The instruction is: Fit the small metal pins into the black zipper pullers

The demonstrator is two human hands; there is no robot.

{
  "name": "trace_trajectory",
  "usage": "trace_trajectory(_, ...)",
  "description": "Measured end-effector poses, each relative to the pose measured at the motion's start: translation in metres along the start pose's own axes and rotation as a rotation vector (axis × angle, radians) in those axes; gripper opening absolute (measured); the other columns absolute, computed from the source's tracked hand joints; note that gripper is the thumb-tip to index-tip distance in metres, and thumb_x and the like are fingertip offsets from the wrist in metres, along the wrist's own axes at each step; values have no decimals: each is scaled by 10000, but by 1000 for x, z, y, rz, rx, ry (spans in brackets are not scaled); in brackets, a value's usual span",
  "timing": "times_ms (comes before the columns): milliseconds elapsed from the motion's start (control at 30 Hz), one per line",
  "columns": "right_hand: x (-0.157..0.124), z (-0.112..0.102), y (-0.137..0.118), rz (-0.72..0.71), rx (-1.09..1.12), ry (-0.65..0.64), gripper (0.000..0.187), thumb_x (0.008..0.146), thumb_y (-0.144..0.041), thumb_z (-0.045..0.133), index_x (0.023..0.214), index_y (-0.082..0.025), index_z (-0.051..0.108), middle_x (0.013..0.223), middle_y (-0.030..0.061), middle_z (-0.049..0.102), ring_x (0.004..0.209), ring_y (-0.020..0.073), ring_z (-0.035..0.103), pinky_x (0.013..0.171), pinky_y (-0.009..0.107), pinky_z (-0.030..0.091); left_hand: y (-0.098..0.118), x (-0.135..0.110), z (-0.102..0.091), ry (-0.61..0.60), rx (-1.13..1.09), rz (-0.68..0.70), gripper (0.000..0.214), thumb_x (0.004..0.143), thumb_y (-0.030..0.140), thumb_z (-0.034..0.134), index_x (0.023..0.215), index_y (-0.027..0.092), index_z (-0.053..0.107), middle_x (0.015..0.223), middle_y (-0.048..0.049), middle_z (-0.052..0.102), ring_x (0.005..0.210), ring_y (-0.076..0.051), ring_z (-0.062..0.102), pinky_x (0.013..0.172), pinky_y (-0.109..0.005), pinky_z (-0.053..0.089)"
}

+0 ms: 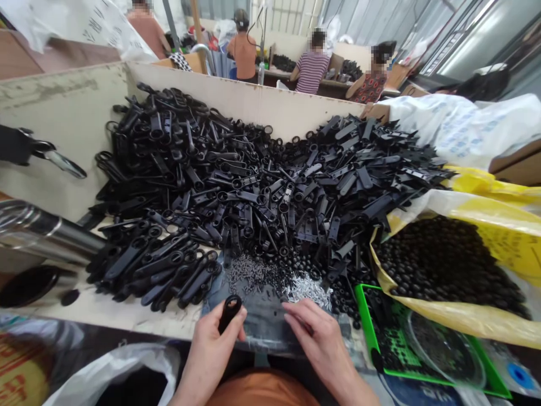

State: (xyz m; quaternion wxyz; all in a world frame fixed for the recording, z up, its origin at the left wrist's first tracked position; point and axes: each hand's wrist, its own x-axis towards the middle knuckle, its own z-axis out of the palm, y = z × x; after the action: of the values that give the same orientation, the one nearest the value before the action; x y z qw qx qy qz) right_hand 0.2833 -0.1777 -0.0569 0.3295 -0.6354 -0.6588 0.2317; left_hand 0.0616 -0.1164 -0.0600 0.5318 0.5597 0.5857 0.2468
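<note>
Black ring-ended part (231,309) gripped in left hand (210,338), left of silver pin pile (308,288). Right hand (321,331) held apart, just nearside of pile; whether anything is pinched cannot be told. Pile could be scattered if knocked by knuckles.

Black on the ring-ended piece (227,321) held at near left, and on the heaped parts (253,194) beyond. Bright silver in the pins (308,289) near the middle — duller grey in the tiny pieces (247,272) to their left. Vivid green on the tray (367,321) at near right; yellow and white on the bag (502,231), black on its beads (443,259). Cream on the far board (253,100). Farther off — purple and white stripes on a shirt (310,73), black-and-white checks on a cloth (180,61).
</note>
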Motion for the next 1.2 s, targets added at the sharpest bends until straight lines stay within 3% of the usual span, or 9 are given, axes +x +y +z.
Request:
trace_trajectory(133, -9, 1, -1, 88, 22, 58, 209, 1049, -306, 514, 984, -248, 704, 905, 39, 703, 798, 190, 695, 714, 250, 532, 3, 1, 2, -45, -86, -76, 471, 856, 632, 595, 709, 185, 613, 554, 20, 583, 411, -93, 385, 425, -222, 309)
trace_trajectory(333, 1, 22, -5, 19, -92, 26, 290, 1082, -310, 416, 996, -239, 684, 891, 41, 678, 772, 186, 691, 691, 258, 514, 4, 0, 6, -38, -128, -54, 469, 865, 618, 611, 783, 157, 646, 546, 23, 594, 386, -66, 377, 412, -194, 305)
trace_trajectory(500, 2, 25, 0, -14, -135, -6, 336, 1087, -334, 402, 941, -225, 684, 863, 44, 666, 731, 185, 677, 648, 265, 479, 5, 1, 10, -25, -238, -94, 488, 804, 647, 673, 784, 161, 628, 530, 22, 617, 345, -48, 373, 379, -174, 253)
trace_trajectory(833, 27, 12, -31, 187, 448, 86, 224, 955, -393, 645, 861, -224, 758, 756, 2, 640, 634, 150, 549, 580, 241, 421, 34, -2, 16, -211, -537, -210, 453, 798, 585, 748, 840, 149, 634, 537, 28, 623, 360, -11, 335, 403, -168, 152)
trace_trajectory(1200, 30, 15, -38, 90, 436, 27, 211, 965, -340, 647, 843, -228, 779, 751, 8, 660, 626, 142, 563, 570, 235, 417, 37, -5, 13, -216, -597, -222, 420, 804, 553, 762, 785, 161, 609, 536, 29, 624, 362, -15, 358, 410, -182, 134)
